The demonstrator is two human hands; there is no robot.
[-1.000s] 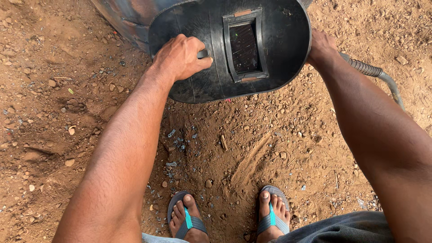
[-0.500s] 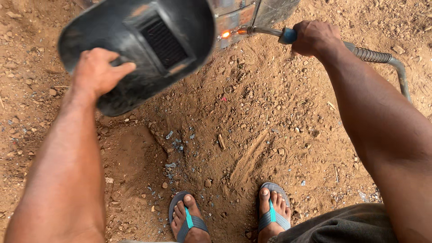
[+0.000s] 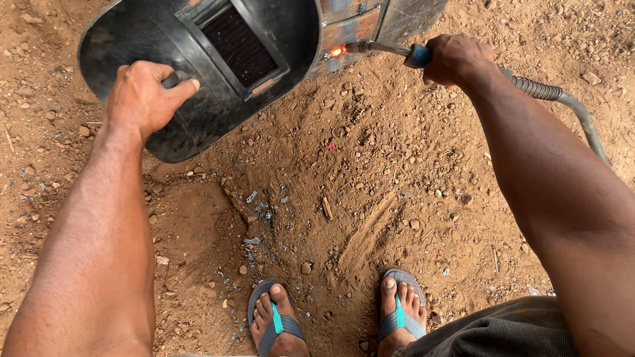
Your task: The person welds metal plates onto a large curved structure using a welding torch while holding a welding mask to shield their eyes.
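The black welding shield [image 3: 198,73] sits at the top left of the view, tilted, its dark viewing window [image 3: 238,43] facing the camera. The left hand [image 3: 142,99] is closed around the shield's handle, holding it off the ground. To the right, the right hand [image 3: 456,59] is wrapped tight around the blue-tipped welding holder [image 3: 417,55], whose thin rod [image 3: 377,47] reaches left to a rusty metal piece [image 3: 357,20] at the top edge. A small orange glow [image 3: 337,51] shows where the rod tip meets the metal. A grey cable [image 3: 569,102] runs from behind the right hand along the forearm. Below lies reddish stony dirt [image 3: 370,172], with two feet in grey sandals [image 3: 397,311] with teal straps.
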